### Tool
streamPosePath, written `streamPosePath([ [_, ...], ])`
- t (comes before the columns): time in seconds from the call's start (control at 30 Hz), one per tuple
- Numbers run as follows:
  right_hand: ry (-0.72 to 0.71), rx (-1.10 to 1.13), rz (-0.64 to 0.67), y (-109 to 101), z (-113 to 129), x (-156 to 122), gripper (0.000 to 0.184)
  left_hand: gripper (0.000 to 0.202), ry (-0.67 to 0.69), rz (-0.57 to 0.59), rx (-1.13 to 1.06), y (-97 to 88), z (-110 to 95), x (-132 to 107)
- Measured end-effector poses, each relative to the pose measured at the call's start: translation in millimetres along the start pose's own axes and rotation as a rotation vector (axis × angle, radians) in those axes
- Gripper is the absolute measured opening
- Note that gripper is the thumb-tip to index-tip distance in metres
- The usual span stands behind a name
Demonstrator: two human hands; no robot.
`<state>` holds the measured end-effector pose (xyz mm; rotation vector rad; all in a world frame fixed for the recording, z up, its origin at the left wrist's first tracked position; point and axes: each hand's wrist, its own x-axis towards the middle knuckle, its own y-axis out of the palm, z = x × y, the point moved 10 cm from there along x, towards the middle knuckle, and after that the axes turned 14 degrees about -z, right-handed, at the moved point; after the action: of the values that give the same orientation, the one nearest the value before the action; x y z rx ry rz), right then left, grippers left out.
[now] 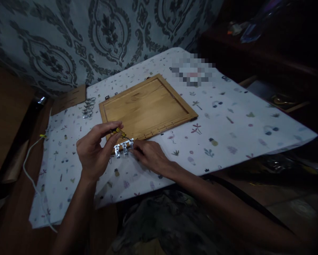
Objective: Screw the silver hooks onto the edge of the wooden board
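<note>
Left hand (98, 147) grips screwdriver (119, 132), right hand (150, 154) pinches metal hook (131, 143). Wooden panel (148, 106) lies near front edge of surface (241, 138).

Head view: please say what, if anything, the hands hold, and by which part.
The left hand holds a screwdriver by its handle; whether the right hand grips a metal piece is unclear.
</note>
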<state>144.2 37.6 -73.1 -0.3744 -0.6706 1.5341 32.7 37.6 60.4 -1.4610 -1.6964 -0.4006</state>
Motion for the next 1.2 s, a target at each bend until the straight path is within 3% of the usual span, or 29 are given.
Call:
streamPosePath([
  [1.2,-0.006,0.005,0.003,1.8,-2.3,-0.2,0.012,0.023,0.004,0.061,0.055,-2.9,-7.9,-3.0],
])
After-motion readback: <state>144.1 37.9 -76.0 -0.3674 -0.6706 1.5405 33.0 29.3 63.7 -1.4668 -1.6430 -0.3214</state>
